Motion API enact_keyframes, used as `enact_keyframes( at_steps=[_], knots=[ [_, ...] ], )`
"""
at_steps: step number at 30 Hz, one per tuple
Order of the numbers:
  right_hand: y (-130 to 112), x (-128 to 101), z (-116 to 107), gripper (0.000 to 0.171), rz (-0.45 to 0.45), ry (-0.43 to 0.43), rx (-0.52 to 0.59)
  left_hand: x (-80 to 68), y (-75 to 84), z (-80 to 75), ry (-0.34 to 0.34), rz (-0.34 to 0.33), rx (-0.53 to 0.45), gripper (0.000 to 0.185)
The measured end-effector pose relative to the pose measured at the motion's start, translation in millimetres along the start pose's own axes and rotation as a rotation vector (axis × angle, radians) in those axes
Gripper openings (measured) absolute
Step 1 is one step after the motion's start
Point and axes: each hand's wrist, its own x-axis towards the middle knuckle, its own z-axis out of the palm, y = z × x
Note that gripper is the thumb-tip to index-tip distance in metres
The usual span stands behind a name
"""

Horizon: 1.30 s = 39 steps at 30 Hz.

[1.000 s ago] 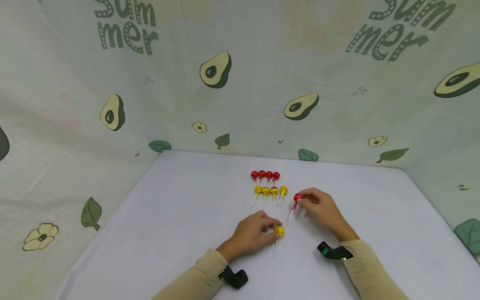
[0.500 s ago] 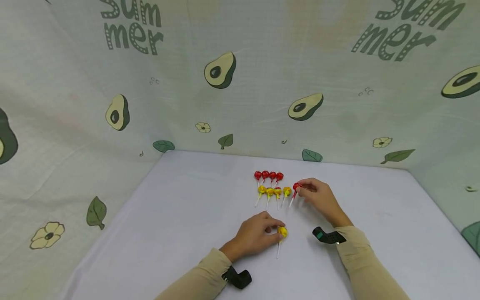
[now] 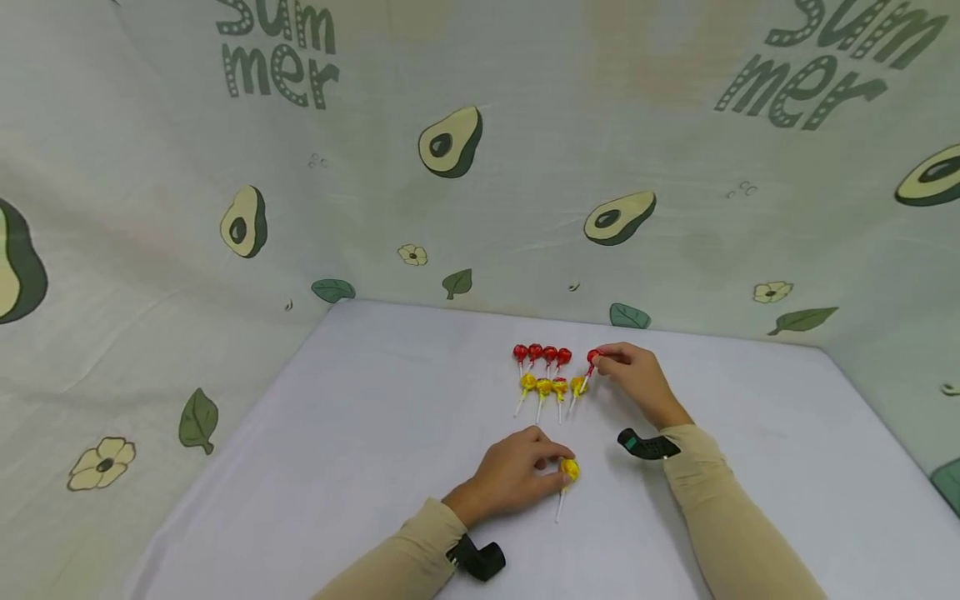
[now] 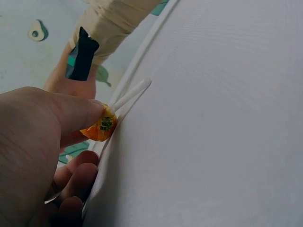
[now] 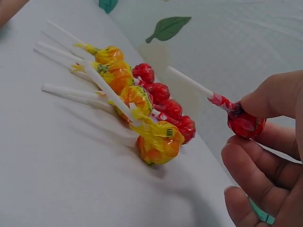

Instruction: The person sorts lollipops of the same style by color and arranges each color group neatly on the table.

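My right hand pinches a red-wrapped lollipop by its candy head, the white stick pointing away from the fingers. It hovers just right of the lollipop rows. Nearer the front, my left hand pinches a yellow-wrapped lollipop between thumb and fingers; its white stick points toward me. A row of several red lollipops lies at the back. Right in front of it runs a row of several yellow lollipops, their sticks toward me. In the right wrist view the nearest yellow lollipop stands out before the others.
A white-covered table carries everything. Behind it hangs a pale cloth printed with avocados, leaves and lettering. Black wrist cameras sit on both wrists, the left one low over the table.
My right hand has moved away from me with the red lollipop, from beside the left hand to level with the red row. The left hand keeps its hold on the yellow lollipop.
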Motion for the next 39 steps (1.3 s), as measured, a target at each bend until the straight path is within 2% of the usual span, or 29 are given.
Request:
enact_keyframes(
  at_steps=[8,15,23,30,39],
  knots=[
    [1.0,20.0,0.3,0.045,0.009,-0.016,0.018,-0.4,-3.8,0.4,0.022,0.014,-0.007,0.029],
    [4.4,42.2,9.8,0.039,0.030,-0.012,-0.034,-2.2,-6.8,-1.7,0.013,-0.024,-0.032,0.029],
    [10.8,47.0,8.0,0.039,0.026,0.014,-0.064,-1.1,-4.1,1.1,0.032,0.022,-0.038,0.027],
    [9.3,49.6,15.2,0.039,0.067,0.007,-0.075,-2.5,-5.6,-0.2,0.018,0.011,-0.027,0.027],
    [8.1,50.9,24.5,0.041,0.070,0.010,-0.159,-1.7,-6.4,-1.3,0.016,0.021,-0.022,0.027]
  ],
)
